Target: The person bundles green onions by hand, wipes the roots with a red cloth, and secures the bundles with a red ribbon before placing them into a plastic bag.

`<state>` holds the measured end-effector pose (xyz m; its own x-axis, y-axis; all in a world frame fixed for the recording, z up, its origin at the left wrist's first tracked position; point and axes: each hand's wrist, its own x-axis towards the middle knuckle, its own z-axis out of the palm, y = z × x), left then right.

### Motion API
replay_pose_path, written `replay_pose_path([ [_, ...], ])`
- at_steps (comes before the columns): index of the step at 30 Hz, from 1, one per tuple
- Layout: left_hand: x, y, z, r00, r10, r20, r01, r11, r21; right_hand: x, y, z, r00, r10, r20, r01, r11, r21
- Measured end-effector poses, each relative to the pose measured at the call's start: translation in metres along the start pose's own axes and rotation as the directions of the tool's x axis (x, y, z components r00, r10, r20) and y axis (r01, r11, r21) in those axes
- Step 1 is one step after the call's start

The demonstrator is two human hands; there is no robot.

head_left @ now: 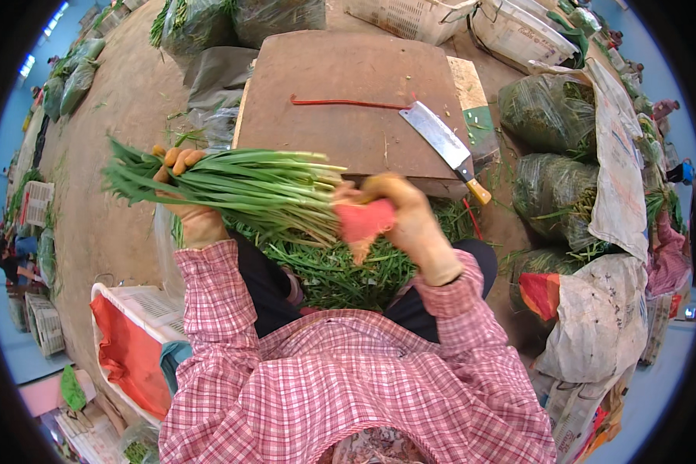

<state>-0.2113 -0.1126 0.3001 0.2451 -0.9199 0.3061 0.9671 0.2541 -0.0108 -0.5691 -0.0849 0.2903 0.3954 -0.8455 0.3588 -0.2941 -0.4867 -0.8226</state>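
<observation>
A bunch of long green garlic chives [267, 182] lies level above my lap, leafy ends to the left and pale cut ends to the right. My left hand [199, 223], in a yellowish glove, wraps round the leafy part with its fingertips over the top. At the stem ends my gloved right hand [416, 224] is closed on a red cloth [366, 220], pressed against them and smeared by motion. Beyond the bunch stands a brown wooden board [325, 66]. On it lie a red tie strip [340, 101] and a cleaver [438, 135], whose handle overhangs the near right corner.
Loose green trimmings [348, 278] cover the floor between my knees. A white crate [151, 309] with red cloth stands at my left. Bagged greens [553, 189] and a white sack [595, 321] line my right. More white baskets [522, 35] stand beyond the board.
</observation>
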Motion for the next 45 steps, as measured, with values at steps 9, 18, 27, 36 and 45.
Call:
replay_pose_path([
  [9, -0.009, -0.021, 0.013, 0.984, -0.074, 0.16, 0.084, 0.995, -0.059, 0.01, -0.053, 0.014, 0.917, 0.347, 0.196, -0.398, 0.795, 0.457],
  [18, -0.033, 0.007, 0.027, 0.97, 0.129, 0.204, -0.114, 0.99, -0.082, -0.071, 0.011, -0.058, 0.787, 0.616, 0.037, -0.519, 0.628, 0.58],
  [27, -0.034, -0.027, 0.036, 0.977, -0.051, 0.207, 0.043, 0.998, 0.041, -0.012, -0.048, 0.039, 0.991, -0.069, 0.113, 0.035, 0.96, 0.278],
  [36, -0.032, -0.024, 0.048, 0.976, 0.078, 0.202, -0.075, 0.997, -0.024, -0.037, -0.047, -0.023, 0.954, 0.298, -0.021, -0.215, 0.734, 0.644],
  [45, -0.04, -0.014, 0.042, 0.987, -0.023, 0.16, 0.014, 0.998, 0.061, -0.024, -0.043, 0.013, 0.942, 0.322, 0.1, -0.336, 0.881, 0.332],
])
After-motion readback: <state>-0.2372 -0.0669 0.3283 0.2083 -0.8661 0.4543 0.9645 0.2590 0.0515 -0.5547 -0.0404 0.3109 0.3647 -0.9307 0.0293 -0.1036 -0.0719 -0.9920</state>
